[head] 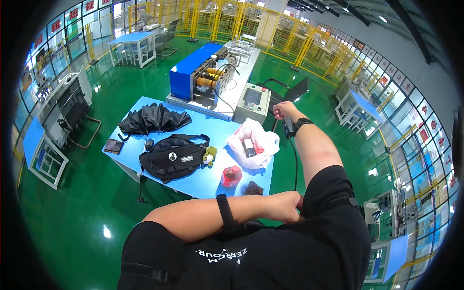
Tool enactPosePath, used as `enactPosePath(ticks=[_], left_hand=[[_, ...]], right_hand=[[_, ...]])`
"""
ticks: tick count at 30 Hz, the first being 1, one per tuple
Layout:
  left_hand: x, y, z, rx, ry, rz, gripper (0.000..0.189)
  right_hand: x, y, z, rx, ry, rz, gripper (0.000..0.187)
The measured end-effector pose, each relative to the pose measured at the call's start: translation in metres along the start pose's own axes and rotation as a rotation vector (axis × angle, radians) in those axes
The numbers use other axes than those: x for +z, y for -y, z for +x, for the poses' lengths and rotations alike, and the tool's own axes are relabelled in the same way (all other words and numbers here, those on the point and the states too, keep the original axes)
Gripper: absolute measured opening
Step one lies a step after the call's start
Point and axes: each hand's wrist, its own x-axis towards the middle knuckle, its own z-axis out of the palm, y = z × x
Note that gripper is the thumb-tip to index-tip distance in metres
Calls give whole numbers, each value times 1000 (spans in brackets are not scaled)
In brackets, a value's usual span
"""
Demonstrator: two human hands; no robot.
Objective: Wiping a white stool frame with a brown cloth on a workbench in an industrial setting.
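Stretched forward past the table's right side, my right hand (284, 110) has its fingers curled in, with nothing visible in them. A black strap and a small black device (289, 127) sit at that wrist, and a dark cable (295, 163) hangs from it. My left arm crosses my chest; my left hand (286, 206) is bent at my right sleeve (330, 185), its fingertips hidden. Before me on the blue table (214, 136) lie a white plastic bag (239, 136) with a small box (249, 148) in it, a red-labelled bottle (231, 176) and a brown lump (253, 189).
A black waist bag (174, 156) with a plush toy (210, 156), a folded black umbrella (156, 119) and a phone (114, 146) lie on the table. Behind stand a blue-covered roller machine (195, 69) and a control box (252, 103). A black chair (290, 92) is near my right hand.
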Motion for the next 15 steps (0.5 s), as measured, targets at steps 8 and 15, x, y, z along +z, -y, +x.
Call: enactPosePath(ticks=[8,15], left_hand=[[13,34,13,188,-172,-61,19],[3,57,41,29,-650,365,21]], right_hand=[[29,-11,15,25,-17,-17,13],[43,-19,30,51,-49,-188,15]])
